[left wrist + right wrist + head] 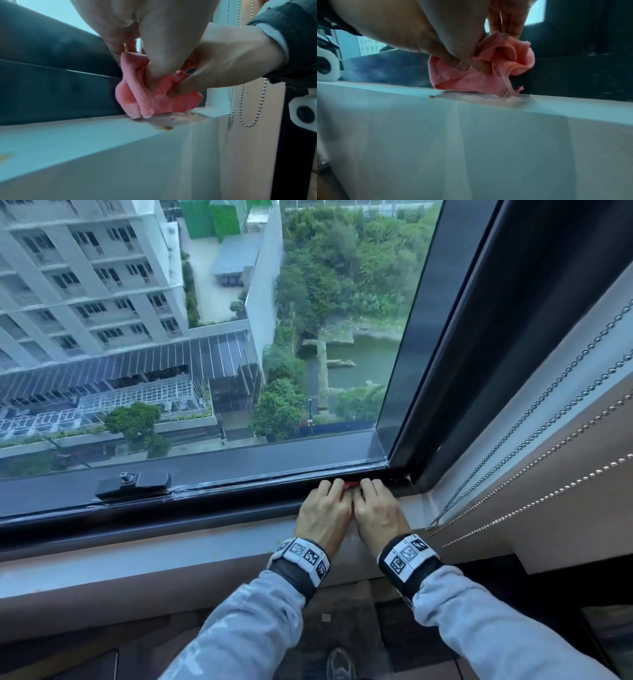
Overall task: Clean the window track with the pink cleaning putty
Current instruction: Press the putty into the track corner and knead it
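A pink crumpled wad (351, 485), folded and textured like cloth, sits at the right end of the dark window track (239, 483), near the frame corner. My left hand (325, 508) and right hand (376, 508) lie side by side and both pinch it. In the left wrist view the pink wad (164, 102) touches the white sill edge, with my left thumb (154, 75) and right thumb (185, 88) dug into it. In the right wrist view the pink wad (505, 60) bulges out from under my right hand (453, 40).
A black window latch (137, 482) sits on the frame to the left. Bead chains (531, 440) of a blind hang close on the right. Small brown crumbs (165, 127) lie on the white sill (171, 546) just below the wad.
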